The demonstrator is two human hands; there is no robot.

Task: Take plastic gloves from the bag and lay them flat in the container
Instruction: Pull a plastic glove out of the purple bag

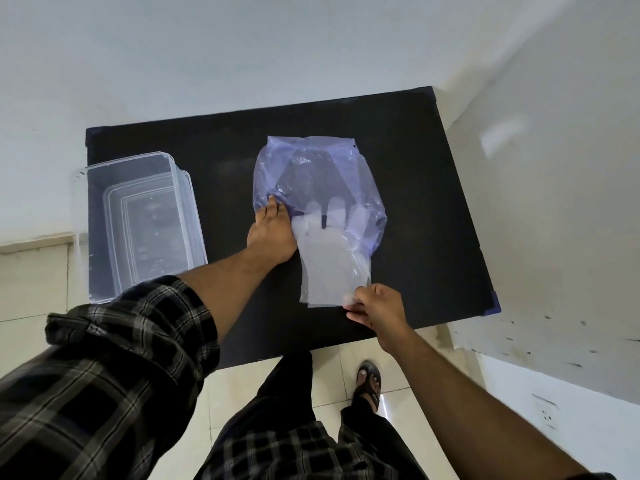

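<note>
Purple bag [270, 161], one, pressed by left fingers [273, 204]; right fingers [358, 316] pinch one glove [329, 268] (one container [93, 220] nearby).

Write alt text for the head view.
A person's right hand pinches the cuff end of clear plastic gloves, partly out of a purple-tinted bag that the left hand presses onto a black table. A clear container stands at the table's left side.

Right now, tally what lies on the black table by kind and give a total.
Clear plastic container: 1
Purple plastic bag: 1
Stack of clear plastic gloves, half out of the bag: 1 (single gloves too sheer to count)
Total: 3
</note>
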